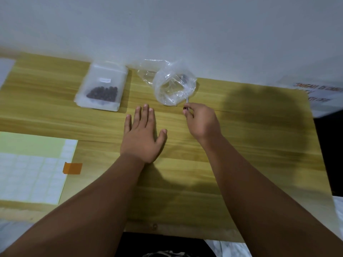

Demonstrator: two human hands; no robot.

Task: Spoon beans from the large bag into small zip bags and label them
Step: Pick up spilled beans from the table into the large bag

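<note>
Here at my far left, a sheet of labels (31,175) lies on the counter (241,154), with an orange tab (72,168) at its right edge. Beyond it, toward the wall, sits a small zip bag (103,88) lying flat, a clump of dark beans (103,93) in its lower half and a little white label (105,80) already on its face. That one looks filled and labelled to me, though I cannot tell whether its zip is pressed closed. My left hand (143,138) rests palm down on the bare wood, fingers straight and a little spread, holding nothing, well apart from the small bag and just short of the big one. To its right stands the large bag (174,84), clear plastic with its mouth rolled wide open toward me. It looks nearly empty, with only a dark smudge showing at its far side. A thin pale spoon (187,101) pokes out of its near rim, and my right hand (200,121) has its fingers curled in, pinching the end of that handle. A dark speck sits at my fingertips, perhaps a stray bean, but it is too small to be sure. Farther right, a printed paper notice (315,93) lies at the counter's edge. I judge I am at the scooping step, and the next move calls for a fresh small bag, which I cannot see here, held open with my left hand.
</note>
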